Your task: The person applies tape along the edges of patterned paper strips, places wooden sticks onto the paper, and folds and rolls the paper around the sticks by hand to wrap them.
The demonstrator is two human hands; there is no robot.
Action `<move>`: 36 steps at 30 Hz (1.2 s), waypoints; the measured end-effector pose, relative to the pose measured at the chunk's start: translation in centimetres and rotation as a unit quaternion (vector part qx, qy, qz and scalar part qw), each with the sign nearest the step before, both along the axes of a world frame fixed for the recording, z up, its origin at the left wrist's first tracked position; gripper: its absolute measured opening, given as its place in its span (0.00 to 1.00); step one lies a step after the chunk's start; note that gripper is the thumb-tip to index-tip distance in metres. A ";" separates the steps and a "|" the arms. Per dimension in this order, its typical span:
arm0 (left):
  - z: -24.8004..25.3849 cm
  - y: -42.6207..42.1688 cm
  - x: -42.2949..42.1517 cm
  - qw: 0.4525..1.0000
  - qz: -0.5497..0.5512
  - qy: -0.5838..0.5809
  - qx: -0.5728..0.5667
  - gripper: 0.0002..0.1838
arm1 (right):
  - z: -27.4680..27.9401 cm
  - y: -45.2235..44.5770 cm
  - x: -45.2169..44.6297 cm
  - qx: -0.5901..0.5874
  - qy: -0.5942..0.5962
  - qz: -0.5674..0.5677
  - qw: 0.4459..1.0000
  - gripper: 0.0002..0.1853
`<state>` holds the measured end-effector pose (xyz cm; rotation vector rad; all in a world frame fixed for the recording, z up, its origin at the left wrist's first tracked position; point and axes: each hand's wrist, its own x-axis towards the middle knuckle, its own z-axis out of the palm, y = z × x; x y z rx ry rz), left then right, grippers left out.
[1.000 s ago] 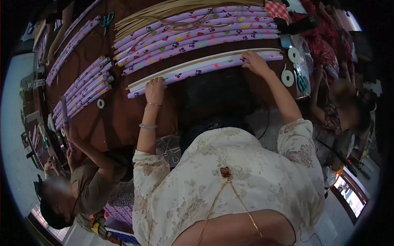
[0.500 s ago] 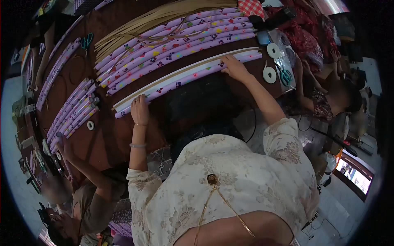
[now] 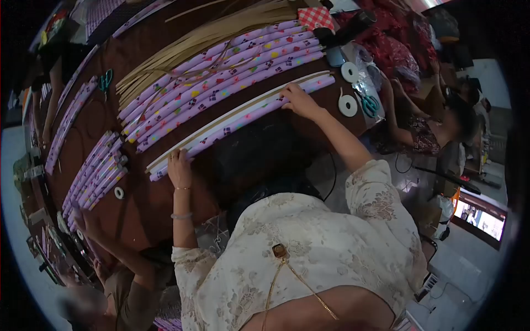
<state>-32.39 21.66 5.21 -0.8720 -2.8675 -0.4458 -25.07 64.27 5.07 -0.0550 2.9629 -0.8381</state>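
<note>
Left hand (image 3: 179, 167) first: I see its fingers bent over the near end of the lilac paper (image 3: 237, 129), pressing or pinching it; the fingertips' exact grip I can't tell. Right hand (image 3: 298, 100) is closed lightly on the same paper, short of the far right end, fingers curled over its top edge. Between them the paper runs slantwise, rising to the right, partly rolled, its white side showing, with a tan strip (image 3: 234, 115) lying lengthwise on it.

I've got the paper close to the near side of the table (image 3: 160, 212), where dark stuff lies below the hands. Beyond the paper, a narrow brown band parts it from the long rolls (image 3: 221, 83). To the left, bare brown cloth spreads as far as the short rolls (image 3: 99, 171) and a small tape ring (image 3: 119, 192). Past the right end, room is tighter: two tape rolls (image 3: 341, 105) sit near teal scissors (image 3: 371, 105).

Both arms reach forward, the left one bent more steeply upright, the right slanting in from the right, wrist low, palm down.

For containers, those scissors rest on a clear bag (image 3: 361, 83), and red bags (image 3: 392, 52) bulge farther off; I can't make out their contents.
</note>
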 end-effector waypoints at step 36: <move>1.0 0.1 0.1 0.995 0.030 -0.090 -0.039 0.18 | 1.0 10.9 4.0 0.059 -0.037 -0.076 0.995 0.18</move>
